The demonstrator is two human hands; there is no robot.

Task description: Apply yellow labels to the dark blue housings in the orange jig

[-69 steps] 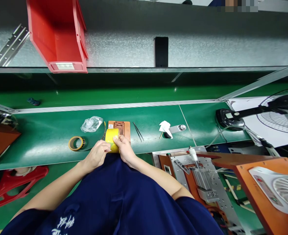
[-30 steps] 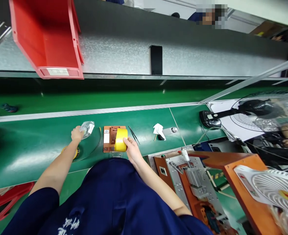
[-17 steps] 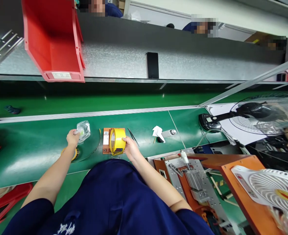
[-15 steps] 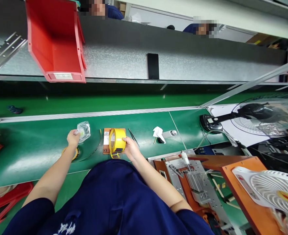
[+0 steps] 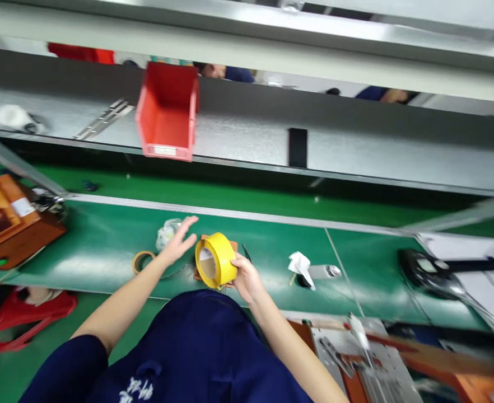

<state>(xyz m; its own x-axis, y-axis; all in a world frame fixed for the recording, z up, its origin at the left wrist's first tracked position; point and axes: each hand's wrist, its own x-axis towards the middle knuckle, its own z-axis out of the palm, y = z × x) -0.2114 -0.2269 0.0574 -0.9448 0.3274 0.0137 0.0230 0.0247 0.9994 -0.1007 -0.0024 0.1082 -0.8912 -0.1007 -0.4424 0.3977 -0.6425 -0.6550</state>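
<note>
Our right hand (image 5: pixel 247 278) grips the yellow tape roll (image 5: pixel 215 260), fingers wrapped round its far side, holding it tilted just above the near part of the green bench (image 5: pixel 83 252) with its hollow core turned to our left. Our left hand (image 5: pixel 176 240) is spread flat with the fingers apart and holds nothing; it hovers just left of the roll, over the clear plastic bag (image 5: pixel 166 232).

Under the roll lies the brown board (image 5: pixel 232 247), mostly hidden by it. A smaller brownish tape ring (image 5: pixel 141 261) lies flat on the bench left of the bag, beside our left forearm. Thin black tweezers (image 5: pixel 247 253) peek out just beyond our right fingers. Farther right sit a crumpled white wipe (image 5: pixel 301 263) and a small grey cylinder (image 5: pixel 326 272), touching or nearly so.

At the far left an orange-brown box (image 5: pixel 12 221) stands on the bench, well apart from our hands. A metal rail (image 5: pixel 238 214) bounds the bench behind, and a red bin (image 5: pixel 168 112) stands on the shelf above. Between the tape ring and the box the bench surface is bare; so is the stretch between the tweezers and the wipe. The near edge runs just below our wrists.
</note>
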